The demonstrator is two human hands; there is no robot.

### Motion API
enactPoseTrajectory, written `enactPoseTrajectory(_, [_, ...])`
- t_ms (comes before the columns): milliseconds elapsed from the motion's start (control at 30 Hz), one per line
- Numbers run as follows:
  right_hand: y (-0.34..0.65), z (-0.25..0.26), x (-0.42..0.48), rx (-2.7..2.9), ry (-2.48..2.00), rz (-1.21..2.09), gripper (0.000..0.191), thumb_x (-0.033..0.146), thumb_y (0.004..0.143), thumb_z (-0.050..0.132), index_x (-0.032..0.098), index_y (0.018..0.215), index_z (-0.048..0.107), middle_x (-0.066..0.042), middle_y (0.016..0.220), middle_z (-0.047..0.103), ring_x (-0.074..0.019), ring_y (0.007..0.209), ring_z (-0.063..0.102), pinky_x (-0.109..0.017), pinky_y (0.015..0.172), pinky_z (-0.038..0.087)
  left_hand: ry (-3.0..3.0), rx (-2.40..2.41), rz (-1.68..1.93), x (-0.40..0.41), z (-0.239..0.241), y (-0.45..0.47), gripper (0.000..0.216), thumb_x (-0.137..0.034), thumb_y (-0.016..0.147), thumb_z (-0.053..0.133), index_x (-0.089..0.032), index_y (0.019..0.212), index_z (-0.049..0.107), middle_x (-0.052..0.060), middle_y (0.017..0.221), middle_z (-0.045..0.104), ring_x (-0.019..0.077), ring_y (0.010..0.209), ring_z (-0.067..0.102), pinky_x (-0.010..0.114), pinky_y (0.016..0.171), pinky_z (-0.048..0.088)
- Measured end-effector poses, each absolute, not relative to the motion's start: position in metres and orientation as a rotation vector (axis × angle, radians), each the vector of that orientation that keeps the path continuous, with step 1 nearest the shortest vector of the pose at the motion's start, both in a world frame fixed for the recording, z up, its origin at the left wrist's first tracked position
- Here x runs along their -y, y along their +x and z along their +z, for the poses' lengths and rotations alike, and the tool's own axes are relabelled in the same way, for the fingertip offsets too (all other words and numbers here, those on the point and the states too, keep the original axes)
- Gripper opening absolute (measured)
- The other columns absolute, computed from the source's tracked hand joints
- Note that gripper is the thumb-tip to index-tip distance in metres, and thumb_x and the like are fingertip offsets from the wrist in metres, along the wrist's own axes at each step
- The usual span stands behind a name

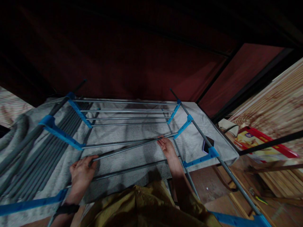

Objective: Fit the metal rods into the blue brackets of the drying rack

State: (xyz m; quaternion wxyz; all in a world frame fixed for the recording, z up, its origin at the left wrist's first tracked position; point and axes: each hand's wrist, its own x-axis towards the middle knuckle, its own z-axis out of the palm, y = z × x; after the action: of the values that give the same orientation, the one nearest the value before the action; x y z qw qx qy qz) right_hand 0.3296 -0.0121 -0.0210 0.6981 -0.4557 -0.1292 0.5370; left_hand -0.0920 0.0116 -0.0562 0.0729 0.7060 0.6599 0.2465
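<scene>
My left hand (82, 170) is closed around the near-left end of a loose grey metal tube (127, 149). Toward the tube's other end, my right hand (167, 146) pinches it with the fingertips, close to a blue plastic bracket (183, 126) on the right side. The tube slants across a partly assembled rack of grey tubes and blue brackets. Behind it, several crossbars (130, 118) run between the left blue bracket (80, 114) and the right one (174, 113). Nearer to me, another crossbar (132, 169) passes below both hands.
A pile of loose grey tubes (54, 151) lies at the left on a grey blanket (203, 116). A phone (208, 144) rests by the right upright. A red and yellow box (262, 145) and a wooden piece of furniture (279, 183) stand at the right. A dark red panel (132, 69) rises behind.
</scene>
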Motion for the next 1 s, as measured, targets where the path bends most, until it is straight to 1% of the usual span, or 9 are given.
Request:
enactPoseTrajectory(167, [0.330, -0.023, 0.011, 0.263, -1.014, 1.209, 0.009, 0.022, 0.072, 0.074, 0.026, 0.078, 0.068, -0.002, 0.088, 0.078, -0.0207, 0.090, 0.074, -0.042, 0.098, 0.059, 2.112, -1.968, 0.755, -0.010, -0.055, -0.091, 0.022, -0.032, 0.092, 0.051, -0.023, 0.102, 0.068, 0.011, 0.103, 0.076, 0.0351, 0.108, 0.066, 0.060, 0.109, 0.040])
enactPoseTrajectory(300, [0.331, -0.024, 0.011, 0.273, -1.021, 1.218, 0.010, 0.022, 0.070, 0.075, 0.026, 0.077, 0.069, -0.001, 0.087, 0.078, -0.0201, 0.089, 0.074, -0.041, 0.098, 0.060, 2.100, -1.970, 0.799, -0.010, -0.051, -0.089, 0.019, -0.032, 0.091, 0.052, -0.025, 0.099, 0.068, 0.009, 0.098, 0.077, 0.0330, 0.106, 0.066, 0.058, 0.110, 0.039])
enactPoseTrajectory(433, [0.332, -0.024, 0.010, 0.273, -1.018, 1.193, 0.014, 0.022, 0.066, 0.078, 0.027, 0.076, 0.068, -0.001, 0.085, 0.078, -0.0215, 0.088, 0.075, -0.043, 0.096, 0.062, 2.087, -1.981, 0.814, -0.010, -0.046, -0.087, 0.020, -0.030, 0.091, 0.052, -0.024, 0.098, 0.069, 0.010, 0.098, 0.077, 0.0321, 0.105, 0.066, 0.057, 0.110, 0.038])
enactPoseTrajectory(633, [0.333, -0.019, 0.010, 0.257, -1.017, 1.204, 0.017, 0.022, 0.065, 0.079, 0.025, 0.079, 0.069, -0.002, 0.086, 0.079, -0.0219, 0.088, 0.075, -0.043, 0.096, 0.062, 2.149, -1.956, 0.779, -0.012, -0.043, -0.090, 0.026, -0.034, 0.093, 0.050, -0.021, 0.103, 0.070, 0.013, 0.103, 0.077, 0.0339, 0.107, 0.068, 0.056, 0.111, 0.038])
enactPoseTrajectory(800, [0.332, -0.016, 0.010, 0.241, -1.040, 1.203, 0.016, 0.019, 0.067, 0.076, 0.026, 0.079, 0.069, -0.001, 0.085, 0.078, -0.0212, 0.088, 0.075, -0.043, 0.096, 0.062, 2.215, -1.977, 0.764, -0.014, -0.040, -0.092, 0.027, -0.037, 0.095, 0.048, -0.023, 0.105, 0.069, 0.012, 0.106, 0.078, 0.0333, 0.108, 0.067, 0.054, 0.111, 0.038])
enactPoseTrajectory(900, [0.332, -0.016, 0.011, 0.282, -1.037, 1.186, 0.014, 0.021, 0.070, 0.076, 0.027, 0.079, 0.067, 0.000, 0.085, 0.078, -0.0213, 0.089, 0.075, -0.044, 0.098, 0.061, 2.270, -1.964, 0.781, -0.016, -0.035, -0.093, 0.032, -0.040, 0.098, 0.044, -0.021, 0.104, 0.070, 0.014, 0.104, 0.078, 0.0345, 0.107, 0.067, 0.054, 0.109, 0.039])
enactPoseTrajectory(1000, [0.335, -0.021, 0.015, 0.324, -1.046, 1.130, 0.017, 0.026, 0.071, 0.078, 0.027, 0.078, 0.063, 0.000, 0.084, 0.077, -0.0210, 0.088, 0.075, -0.042, 0.096, 0.061, 2.318, -1.966, 0.780, -0.018, -0.028, -0.094, 0.037, -0.043, 0.100, 0.040, -0.022, 0.105, 0.070, 0.013, 0.103, 0.077, 0.0349, 0.108, 0.066, 0.053, 0.109, 0.039])
